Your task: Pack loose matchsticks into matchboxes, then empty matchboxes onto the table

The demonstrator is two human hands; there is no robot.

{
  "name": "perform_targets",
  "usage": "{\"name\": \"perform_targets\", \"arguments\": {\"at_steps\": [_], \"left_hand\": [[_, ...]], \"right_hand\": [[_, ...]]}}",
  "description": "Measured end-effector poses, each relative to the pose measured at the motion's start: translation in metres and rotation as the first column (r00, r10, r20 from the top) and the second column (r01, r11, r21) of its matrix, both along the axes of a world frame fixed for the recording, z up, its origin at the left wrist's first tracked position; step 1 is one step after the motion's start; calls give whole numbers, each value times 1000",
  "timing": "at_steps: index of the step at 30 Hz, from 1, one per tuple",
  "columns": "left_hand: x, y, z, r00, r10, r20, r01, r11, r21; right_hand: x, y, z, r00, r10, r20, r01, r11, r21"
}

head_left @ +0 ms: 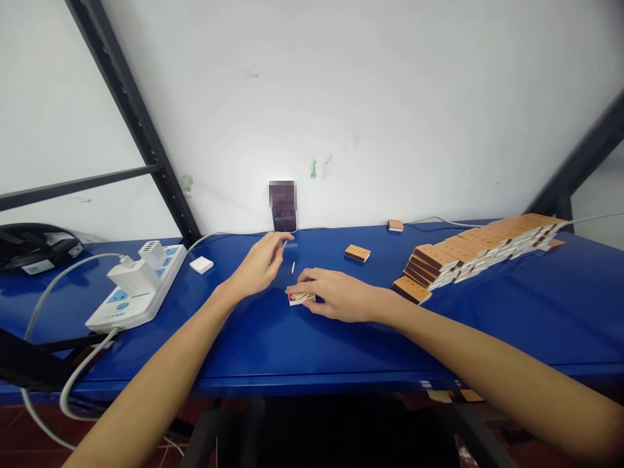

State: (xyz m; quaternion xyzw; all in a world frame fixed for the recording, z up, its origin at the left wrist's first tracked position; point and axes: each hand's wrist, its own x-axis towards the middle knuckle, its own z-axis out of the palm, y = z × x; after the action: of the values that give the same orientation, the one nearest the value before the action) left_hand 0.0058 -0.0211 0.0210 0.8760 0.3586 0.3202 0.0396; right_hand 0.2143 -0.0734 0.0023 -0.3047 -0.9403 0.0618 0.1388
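Centre of the blue surface (244, 351): the right hand (341, 296) grips an open matchbox (299, 298) resting there, the left hand (256, 268) – just left and slightly farther – pinches a thin matchstick (285, 242), a loose match (292, 267) lies between them – stacked matchboxes (468, 257) stand to the right.

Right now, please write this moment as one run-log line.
left hand: fingertips pinched, beside loose match | right hand: holds open matchbox on table | matchbox rows: right
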Motion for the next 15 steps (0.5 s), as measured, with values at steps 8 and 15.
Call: {"name": "perform_targets", "arguments": {"at_steps": [8, 15], "left_hand": [[4, -6, 5, 985, 41, 166, -44, 999, 19], [5, 0, 4, 909, 63, 413, 41, 970, -238]], "right_hand": [[3, 2, 2, 997, 75, 20, -75, 996, 40], [9, 6, 13, 997, 43, -64, -42, 999, 12]]}}
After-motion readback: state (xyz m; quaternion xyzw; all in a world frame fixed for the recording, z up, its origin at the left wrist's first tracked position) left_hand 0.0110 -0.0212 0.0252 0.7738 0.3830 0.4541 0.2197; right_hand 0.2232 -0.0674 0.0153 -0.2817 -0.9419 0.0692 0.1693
